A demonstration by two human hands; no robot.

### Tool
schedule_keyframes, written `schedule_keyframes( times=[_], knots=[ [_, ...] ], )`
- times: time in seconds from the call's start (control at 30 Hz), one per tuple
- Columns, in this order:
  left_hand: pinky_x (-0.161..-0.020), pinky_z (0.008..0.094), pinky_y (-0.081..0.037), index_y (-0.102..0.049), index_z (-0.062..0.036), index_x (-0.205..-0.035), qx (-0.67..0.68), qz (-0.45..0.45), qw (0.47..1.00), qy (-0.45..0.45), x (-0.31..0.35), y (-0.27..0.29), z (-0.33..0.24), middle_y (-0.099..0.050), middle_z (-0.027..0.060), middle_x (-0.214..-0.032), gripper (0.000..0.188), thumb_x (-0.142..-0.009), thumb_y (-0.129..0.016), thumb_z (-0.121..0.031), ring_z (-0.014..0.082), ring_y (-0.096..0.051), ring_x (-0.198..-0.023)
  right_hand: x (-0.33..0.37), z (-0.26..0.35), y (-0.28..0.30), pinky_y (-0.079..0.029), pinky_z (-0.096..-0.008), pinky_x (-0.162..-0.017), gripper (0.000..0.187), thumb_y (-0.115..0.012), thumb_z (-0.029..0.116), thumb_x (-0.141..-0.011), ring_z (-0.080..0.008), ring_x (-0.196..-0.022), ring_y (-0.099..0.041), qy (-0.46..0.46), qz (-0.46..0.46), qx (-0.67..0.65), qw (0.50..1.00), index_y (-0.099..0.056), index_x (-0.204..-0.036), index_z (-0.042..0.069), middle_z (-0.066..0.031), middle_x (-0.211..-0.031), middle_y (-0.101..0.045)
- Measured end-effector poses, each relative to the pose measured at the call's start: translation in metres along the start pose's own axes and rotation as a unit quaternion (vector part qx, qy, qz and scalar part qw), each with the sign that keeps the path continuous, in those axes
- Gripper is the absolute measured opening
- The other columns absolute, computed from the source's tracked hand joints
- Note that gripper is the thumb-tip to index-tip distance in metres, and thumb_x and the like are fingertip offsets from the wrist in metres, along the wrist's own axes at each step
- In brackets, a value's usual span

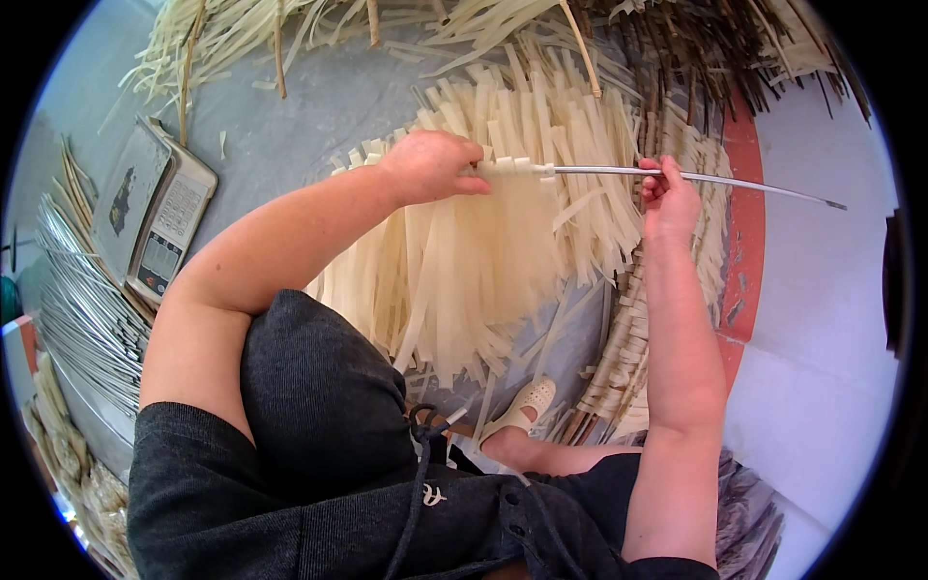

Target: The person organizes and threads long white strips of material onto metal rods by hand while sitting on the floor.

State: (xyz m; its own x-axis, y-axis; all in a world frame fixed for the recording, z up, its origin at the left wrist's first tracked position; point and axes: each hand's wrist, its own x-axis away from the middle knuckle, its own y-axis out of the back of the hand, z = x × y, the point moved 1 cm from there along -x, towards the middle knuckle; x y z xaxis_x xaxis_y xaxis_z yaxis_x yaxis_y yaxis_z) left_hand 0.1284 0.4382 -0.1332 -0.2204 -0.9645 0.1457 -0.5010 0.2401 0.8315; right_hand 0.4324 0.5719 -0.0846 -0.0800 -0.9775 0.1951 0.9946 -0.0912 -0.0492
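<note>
My right hand (669,198) pinches a thin metal rod (604,170) that runs roughly level and bends down slightly at its right tip. Pale, translucent flat strips (483,261), like wide noodles, hang folded over the rod's left part. At the left end of that row, my left hand (433,166) is closed round the strips at the rod, with thumb and forefinger towards the right. The rod's left end is hidden behind this hand. Behind the hanging strips lies a broad heap of similar pale strips (551,106).
A digital scale (174,217) stands at the left, beside a bundle of metal rods (92,309). More strips lie along the far side with wooden sticks (280,58). Stacked strips on sticks (619,362) lie under my right forearm. My foot in a cream shoe (530,401) is below.
</note>
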Motion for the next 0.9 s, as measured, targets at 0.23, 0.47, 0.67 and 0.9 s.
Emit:
schedule_keyframes(
  times=[0.23,0.47,0.67,0.9],
  knots=[
    [-0.084,0.0421,-0.049,-0.064,-0.0082,-0.107,0.005,0.050,0.998,0.022,0.012,-0.008,0.029,-0.064,0.0092,-0.101,0.045,-0.086,-0.063,-0.047,0.0304,-0.060,-0.100,-0.038,0.010,0.023,-0.043,-0.0216,-0.049,0.012,-0.057,0.015,-0.096,-0.0086,-0.056,-0.055,-0.006,-0.015,0.014,1.000,-0.060,-0.099,0.004,-0.0146,-0.084,-0.071],
    [-0.085,0.0413,-0.048,-0.065,-0.0092,-0.108,0.003,0.029,1.000,0.011,0.010,-0.017,0.043,-0.063,0.0088,-0.102,0.043,-0.086,-0.064,-0.046,0.0303,-0.059,-0.102,-0.058,-0.005,0.029,-0.044,-0.0222,-0.049,0.012,-0.058,0.015,-0.095,-0.0097,-0.057,-0.055,-0.033,-0.007,0.003,0.999,-0.060,-0.098,0.003,-0.0154,-0.085,-0.071],
    [-0.087,0.0408,-0.048,-0.065,-0.0106,-0.110,0.028,0.058,0.996,0.057,0.009,-0.011,0.051,-0.063,0.0089,-0.105,0.045,-0.083,-0.066,-0.047,0.0297,-0.059,-0.103,-0.072,-0.018,0.049,-0.044,-0.0234,-0.051,0.012,-0.058,0.016,-0.096,-0.0102,-0.059,-0.055,-0.055,-0.033,-0.016,0.998,-0.061,-0.096,0.004,-0.0147,-0.087,-0.071],
    [-0.087,0.0395,-0.048,-0.065,-0.0129,-0.119,0.002,-0.175,0.983,-0.050,-0.030,-0.010,0.006,-0.065,0.0067,-0.111,0.054,-0.081,-0.069,-0.052,0.0264,-0.060,-0.101,-0.009,-0.019,-0.018,-0.050,-0.0233,-0.067,0.015,-0.058,0.016,-0.096,-0.0117,-0.072,-0.062,-0.051,0.083,-0.047,0.994,-0.056,-0.108,0.006,-0.0141,-0.100,-0.069]
  ],
)
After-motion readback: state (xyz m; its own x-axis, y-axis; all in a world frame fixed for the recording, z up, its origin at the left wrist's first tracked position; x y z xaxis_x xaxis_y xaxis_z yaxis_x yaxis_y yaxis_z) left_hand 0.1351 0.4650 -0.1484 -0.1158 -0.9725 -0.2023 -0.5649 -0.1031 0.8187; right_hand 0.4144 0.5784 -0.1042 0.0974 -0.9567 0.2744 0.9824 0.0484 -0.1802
